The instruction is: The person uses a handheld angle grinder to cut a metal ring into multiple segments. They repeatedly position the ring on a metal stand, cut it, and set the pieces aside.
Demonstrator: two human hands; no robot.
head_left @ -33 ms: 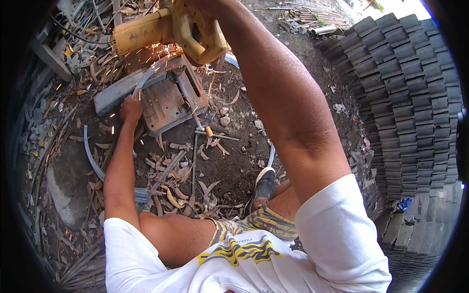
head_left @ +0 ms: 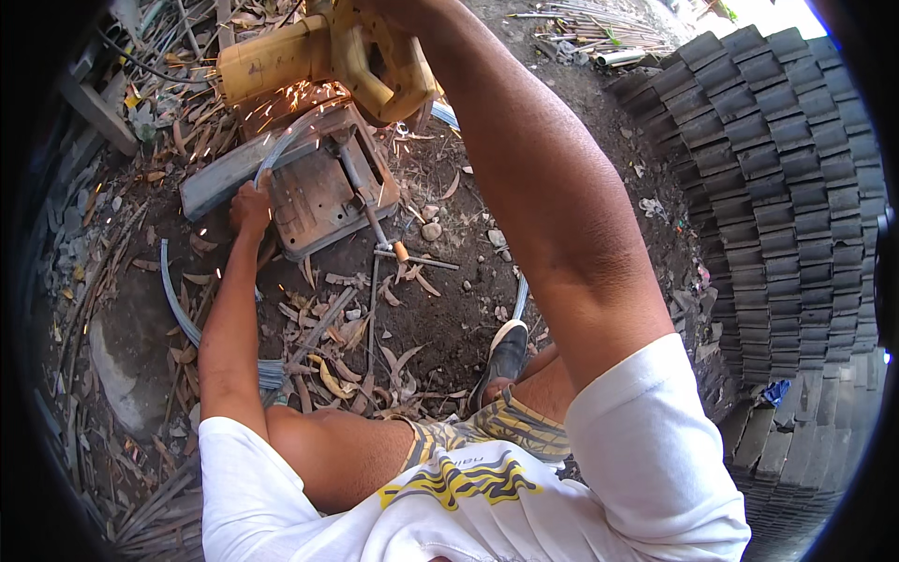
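Note:
At the top edge my right hand (head_left: 398, 7) is closed on the handle of a yellow cut-off saw (head_left: 272, 62); its fingers are mostly cut off by the picture's edge. Orange sparks (head_left: 309, 94) fly from under the saw's motor housing, and the blade is hidden. My left hand (head_left: 251, 208) is closed around a bundle of thin grey metal rods (head_left: 277, 150), which runs up toward the sparks. Beneath lies the saw's rusty metal base (head_left: 314, 201), with a clamp screw (head_left: 361, 192) along its right side. A grey metal bar (head_left: 220, 184) sits by the base's left end.
More curved grey rods (head_left: 176, 300) lie left of my forearm. Dry leaves (head_left: 335, 379) and small stones (head_left: 431, 231) litter the soil. A large pale stone (head_left: 117, 375) is at the left. Tall stacks of grey tiles (head_left: 768, 178) stand on the right. A dark cable (head_left: 150, 70) runs behind the saw.
The sparks are scattered in different spots, with fewer bright streaks near my left hand. Both hands, the saw and the rods hold their places.

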